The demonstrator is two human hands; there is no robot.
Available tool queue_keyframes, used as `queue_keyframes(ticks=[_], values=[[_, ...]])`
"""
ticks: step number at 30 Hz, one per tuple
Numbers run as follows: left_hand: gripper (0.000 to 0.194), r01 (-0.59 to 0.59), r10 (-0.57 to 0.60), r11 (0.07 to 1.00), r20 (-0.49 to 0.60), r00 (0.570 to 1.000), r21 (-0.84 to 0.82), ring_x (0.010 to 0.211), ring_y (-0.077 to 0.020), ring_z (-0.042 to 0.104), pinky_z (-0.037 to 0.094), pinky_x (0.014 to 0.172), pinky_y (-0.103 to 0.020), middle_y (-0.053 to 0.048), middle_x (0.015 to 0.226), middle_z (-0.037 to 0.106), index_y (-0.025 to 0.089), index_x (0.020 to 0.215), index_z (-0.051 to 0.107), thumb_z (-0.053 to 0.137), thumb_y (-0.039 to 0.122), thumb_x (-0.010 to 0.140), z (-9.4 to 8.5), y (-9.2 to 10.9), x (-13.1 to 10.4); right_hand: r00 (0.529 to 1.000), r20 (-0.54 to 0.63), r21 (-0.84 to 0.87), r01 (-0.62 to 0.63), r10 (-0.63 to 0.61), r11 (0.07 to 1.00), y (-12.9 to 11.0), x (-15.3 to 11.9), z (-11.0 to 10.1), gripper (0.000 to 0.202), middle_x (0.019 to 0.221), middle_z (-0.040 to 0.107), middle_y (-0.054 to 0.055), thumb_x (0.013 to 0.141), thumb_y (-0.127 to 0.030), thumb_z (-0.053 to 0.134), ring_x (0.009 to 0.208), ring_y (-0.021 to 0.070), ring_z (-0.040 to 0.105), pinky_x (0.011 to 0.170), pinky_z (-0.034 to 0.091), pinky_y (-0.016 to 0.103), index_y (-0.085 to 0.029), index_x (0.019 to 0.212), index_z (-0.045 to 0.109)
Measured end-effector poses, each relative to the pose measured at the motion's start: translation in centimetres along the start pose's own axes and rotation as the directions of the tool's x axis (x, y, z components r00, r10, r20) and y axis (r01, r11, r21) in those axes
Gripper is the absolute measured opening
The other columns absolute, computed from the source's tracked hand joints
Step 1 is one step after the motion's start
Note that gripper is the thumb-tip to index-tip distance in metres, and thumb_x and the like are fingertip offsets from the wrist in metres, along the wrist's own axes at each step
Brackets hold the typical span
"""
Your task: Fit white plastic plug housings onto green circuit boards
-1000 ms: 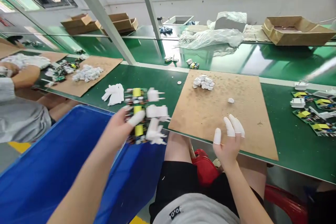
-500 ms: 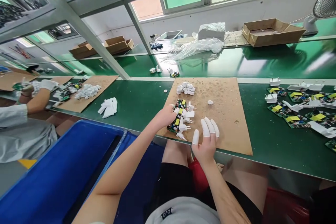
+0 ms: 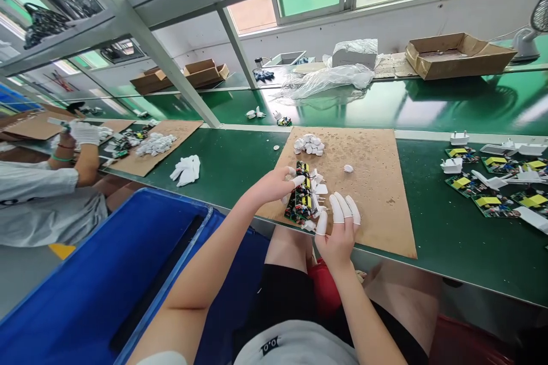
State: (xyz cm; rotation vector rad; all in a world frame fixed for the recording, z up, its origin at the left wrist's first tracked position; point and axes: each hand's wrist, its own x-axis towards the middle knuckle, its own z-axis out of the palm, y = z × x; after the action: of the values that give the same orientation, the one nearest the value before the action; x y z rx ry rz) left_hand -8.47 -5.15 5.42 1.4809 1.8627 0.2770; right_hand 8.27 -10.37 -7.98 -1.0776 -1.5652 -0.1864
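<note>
My left hand [image 3: 280,183], with white finger covers, is closed on a row of green circuit boards [image 3: 303,197] with yellow parts. White plug pieces hang off the right side of the boards, near the front edge of the brown board [image 3: 377,199]. My right hand [image 3: 340,228] has its covered fingers spread, with the thumb close to the lower plug pieces. Behind the boards lies a pile of small white caps [image 3: 309,145]. One single white cap [image 3: 348,169] sits to the right.
More circuit boards [image 3: 492,202] with white plugs lie at the right. A white glove [image 3: 185,170] rests on the green table [image 3: 231,154]. At the left are a co-worker's gloved hand [image 3: 84,132] and a blue bin [image 3: 141,262].
The row of boards has tipped more upright in my left hand, and its plug pieces have turned. My right thumb is closer to them. The co-worker's hands have moved, and the camera view has shifted slightly.
</note>
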Motion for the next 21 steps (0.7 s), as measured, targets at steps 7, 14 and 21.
queue_keyframes(ticks=[7, 14, 21], values=[[0.032, 0.042, -0.020, 0.967, -0.089, 0.996, 0.252, 0.076, -0.0248, 0.071, 0.049, 0.067, -0.030, -0.012, 0.098, 0.074, 0.018, 0.107, 0.064, 0.054, 0.039, 0.086, 0.0, -1.2, 0.5, 1.000, 0.024, 0.011, 0.015, -0.015, 1.000, 0.2, 0.1, -0.1, 0.044, 0.122, 0.066, 0.019, 0.091, -0.011, 0.057, 0.129, 0.0342, 0.053, 0.103, 0.050, 0.054, -0.011, 0.135, 0.054], [0.033, 0.073, -0.016, 0.919, -0.147, 0.989, 0.388, 0.101, -0.0352, 0.068, 0.046, 0.068, -0.033, -0.020, 0.114, 0.070, 0.019, 0.105, 0.058, 0.057, 0.043, 0.082, 1.0, -0.2, -1.7, 1.000, 0.023, 0.011, 0.017, -0.017, 1.000, 0.3, 0.0, -0.1, 0.041, 0.121, 0.067, 0.018, 0.092, -0.012, 0.057, 0.128, 0.0338, 0.055, 0.102, 0.051, 0.055, -0.013, 0.133, 0.055], [0.028, -0.024, 0.057, 0.884, -0.057, 0.997, 0.467, 0.089, -0.0331, 0.070, 0.043, 0.061, -0.032, -0.017, 0.097, 0.073, 0.018, 0.100, 0.055, 0.059, 0.036, 0.080, 1.7, -0.6, -1.6, 0.999, 0.015, 0.016, 0.039, -0.040, 0.999, 0.5, 0.0, 0.0, 0.041, 0.118, 0.069, 0.017, 0.092, -0.012, 0.057, 0.127, 0.0340, 0.056, 0.101, 0.052, 0.054, -0.014, 0.133, 0.057]])
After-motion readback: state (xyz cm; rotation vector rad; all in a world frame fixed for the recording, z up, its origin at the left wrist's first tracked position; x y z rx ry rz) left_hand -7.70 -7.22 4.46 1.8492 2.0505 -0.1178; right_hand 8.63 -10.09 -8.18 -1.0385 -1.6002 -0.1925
